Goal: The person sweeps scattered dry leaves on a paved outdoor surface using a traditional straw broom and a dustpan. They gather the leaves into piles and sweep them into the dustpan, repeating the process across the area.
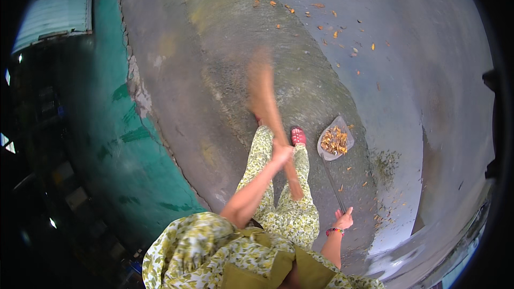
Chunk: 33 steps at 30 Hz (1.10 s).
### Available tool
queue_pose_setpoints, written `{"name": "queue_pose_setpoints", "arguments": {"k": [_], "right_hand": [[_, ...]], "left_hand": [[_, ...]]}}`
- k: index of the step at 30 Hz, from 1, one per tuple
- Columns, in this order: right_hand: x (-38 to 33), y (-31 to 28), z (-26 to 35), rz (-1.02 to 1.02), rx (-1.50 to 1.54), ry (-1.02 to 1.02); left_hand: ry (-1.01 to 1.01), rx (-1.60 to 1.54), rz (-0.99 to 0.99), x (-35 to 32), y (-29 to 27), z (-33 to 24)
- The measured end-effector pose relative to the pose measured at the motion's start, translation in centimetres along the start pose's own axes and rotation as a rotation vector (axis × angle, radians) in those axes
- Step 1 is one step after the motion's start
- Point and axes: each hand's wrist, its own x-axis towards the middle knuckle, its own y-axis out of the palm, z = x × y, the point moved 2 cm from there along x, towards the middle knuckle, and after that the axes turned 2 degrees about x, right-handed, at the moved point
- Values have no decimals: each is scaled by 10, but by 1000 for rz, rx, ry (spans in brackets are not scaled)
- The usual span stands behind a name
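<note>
My left hand (282,152) is wrapped round the handle of a straw-brown broom (272,115), in front of my legs. The broom's far end is smeared by motion and points away from me, over the ground. At the lower right my right hand (344,218) is closed round the thin, dark handle (333,182) of a long-handled dustpan (349,139). The pale dustpan rests on the ground to the right of my feet. A heap of yellow-brown leaves (334,142) lies in it. The broom's bristles are apart from the dustpan.
Loose leaves (319,5) are scattered on the paving at the far right, and more bits lie near my right hand. A small green weed (386,165) grows right of the dustpan. Along the left runs a green floor (134,139) with a cracked edge. My red shoe (298,136) stands near the broom.
</note>
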Motion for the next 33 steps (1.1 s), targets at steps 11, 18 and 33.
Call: {"name": "queue_pose_setpoints", "arguments": {"k": [11,18,33], "right_hand": [[28,2,25,39,-82,279],[66,-20,59,59,-414,507],[-138,33,186,250,-438,-417]], "left_hand": [[33,597,1019,-33,-43,-237],[-26,323,470,-47,-259,-276],[-207,-80,-142,103,-258,-206]]}}
